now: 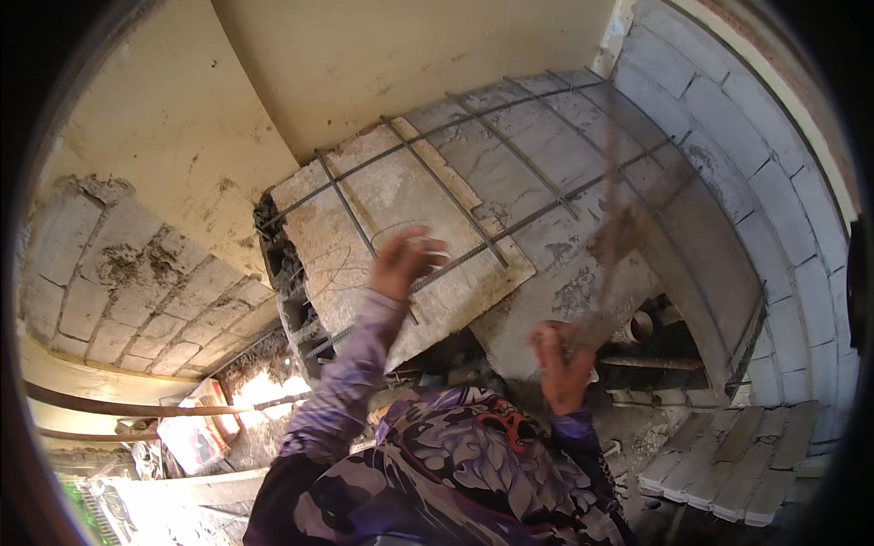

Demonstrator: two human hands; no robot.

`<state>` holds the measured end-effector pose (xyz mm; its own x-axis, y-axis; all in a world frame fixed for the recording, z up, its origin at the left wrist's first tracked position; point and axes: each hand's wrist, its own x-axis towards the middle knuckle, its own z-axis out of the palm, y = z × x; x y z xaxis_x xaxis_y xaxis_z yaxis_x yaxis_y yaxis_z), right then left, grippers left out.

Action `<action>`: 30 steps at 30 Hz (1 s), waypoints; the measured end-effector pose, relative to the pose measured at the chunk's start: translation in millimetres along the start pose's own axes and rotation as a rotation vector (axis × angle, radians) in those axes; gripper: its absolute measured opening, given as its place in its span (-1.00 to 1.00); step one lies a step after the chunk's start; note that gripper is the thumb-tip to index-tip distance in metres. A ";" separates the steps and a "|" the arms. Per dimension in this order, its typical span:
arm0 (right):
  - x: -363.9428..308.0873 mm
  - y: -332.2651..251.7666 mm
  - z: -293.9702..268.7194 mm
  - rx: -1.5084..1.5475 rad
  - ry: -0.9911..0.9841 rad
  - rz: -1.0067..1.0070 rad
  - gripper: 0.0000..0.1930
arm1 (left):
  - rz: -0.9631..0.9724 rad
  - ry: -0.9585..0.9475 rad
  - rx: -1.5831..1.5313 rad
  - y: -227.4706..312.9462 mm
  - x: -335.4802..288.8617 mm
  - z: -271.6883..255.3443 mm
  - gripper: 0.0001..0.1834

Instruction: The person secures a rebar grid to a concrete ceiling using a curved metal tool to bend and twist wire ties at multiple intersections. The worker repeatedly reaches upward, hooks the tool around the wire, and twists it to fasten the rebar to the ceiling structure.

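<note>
Head view shows a steel bar grid [563, 199] spread over a pale board [492, 273] and the grey surface [519, 314] beside it, its far end close to the block wall [710, 109]. Our left hand [408, 261] is over the near part of the grid, beside the long lower bar, with its fingers curled; blur hides whether they close on anything. Loops of thin wire [344, 264] lie just left of it, above the board. Our right hand [562, 369] is nearer to us, its fingers partly bent, left of a short round pipe [640, 326]. A blurred brown streak [611, 191] rises close to that hand; we cannot tell what it is or whether we hold it.

We judge the bars stiff and, taken as a whole, rather heavy, with ridges that should give bare fingers some bite. A long bar near a crossing seems a steadier hold than the free tip of a short one, which could scrape our skin. The wire looks light, springy and easily bent; we would pinch it near its ends, between thumb and forefinger, because loose loops may snag.
</note>
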<state>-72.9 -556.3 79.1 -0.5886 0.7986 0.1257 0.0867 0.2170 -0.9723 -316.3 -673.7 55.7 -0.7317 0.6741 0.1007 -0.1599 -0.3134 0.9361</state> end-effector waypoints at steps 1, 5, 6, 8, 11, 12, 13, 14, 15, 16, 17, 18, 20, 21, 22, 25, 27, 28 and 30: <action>4.1 -8.1 13.0 -0.067 -0.031 -0.065 -0.71 | -0.046 -0.074 -0.044 -7.3 2.3 23.0 -0.61; 11.7 -17.0 40.8 -0.392 0.008 -0.199 -0.67 | 0.029 -0.149 -0.210 -29.8 -6.6 96.0 -0.71; 11.8 -14.1 44.4 -0.431 0.058 -0.207 -0.67 | 0.083 -0.144 -0.261 -32.4 -5.2 102.9 -0.74; 10.6 -6.0 44.7 -0.383 0.024 -0.279 -0.66 | 0.012 -0.128 -0.373 -36.1 -2.7 109.3 -0.78; 8.6 7.7 39.6 -0.411 0.015 -0.199 -0.64 | 0.176 -0.036 -0.078 -41.0 2.8 111.1 -0.78; 8.3 11.5 37.0 -0.417 0.018 -0.157 -0.63 | 0.265 0.025 0.115 -42.3 2.7 111.0 -0.77; 8.2 15.2 35.0 -0.415 0.014 -0.103 -0.63 | 0.388 0.078 0.165 -43.6 1.8 111.7 -0.77; 8.4 18.4 32.7 -0.454 0.023 -0.154 -0.63 | 0.509 0.130 0.216 -44.8 -0.1 113.2 -0.77; 8.5 21.3 30.6 -0.485 0.025 -0.195 -0.63 | 0.628 0.182 0.267 -45.7 -3.0 114.7 -0.76; 8.9 23.5 28.4 -0.491 0.039 -0.231 -0.63 | 0.492 0.141 0.254 -46.4 -6.7 116.9 -0.77; 9.8 25.0 25.2 -0.589 0.063 -0.312 -0.63 | 0.357 0.100 0.239 -47.0 -11.1 120.8 -0.78; 11.2 25.8 21.6 -0.658 0.096 -0.392 -0.64 | 0.264 0.055 0.212 -47.4 -15.0 123.7 -0.78; 14.0 25.4 10.0 -0.782 0.068 -0.409 -0.66 | 0.320 0.060 0.363 -48.4 -18.5 128.1 -0.75; 18.9 23.1 0.7 -0.838 0.015 -0.347 -0.67 | 0.364 0.057 0.436 -49.7 -18.8 129.5 -0.74; 24.1 20.8 -10.0 -0.896 -0.034 -0.283 -0.69 | 0.444 0.011 0.470 -52.0 -18.8 129.6 -0.74; 42.0 16.4 -46.9 -1.083 -0.221 -0.450 -0.77 | 0.520 -0.176 0.567 -65.2 -18.8 123.3 -0.77; 50.4 18.3 -69.0 -1.077 -0.349 -0.628 -0.80 | 0.327 -0.366 0.634 -77.1 -22.7 114.8 -0.78; 53.3 20.4 -76.9 -1.067 -0.402 -0.710 -0.81 | 0.300 -0.389 0.626 -82.7 -24.8 112.0 -0.78; 57.5 25.8 -85.8 -1.066 -0.419 -0.795 -0.77 | 0.244 -0.462 0.597 -92.3 -29.2 109.6 -0.77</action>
<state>-35.6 -456.5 78.1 -0.9460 0.0763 0.3152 0.0710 0.9971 -0.0281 -207.6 -591.1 3.4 -0.3303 0.8830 0.3335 0.4474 -0.1647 0.8790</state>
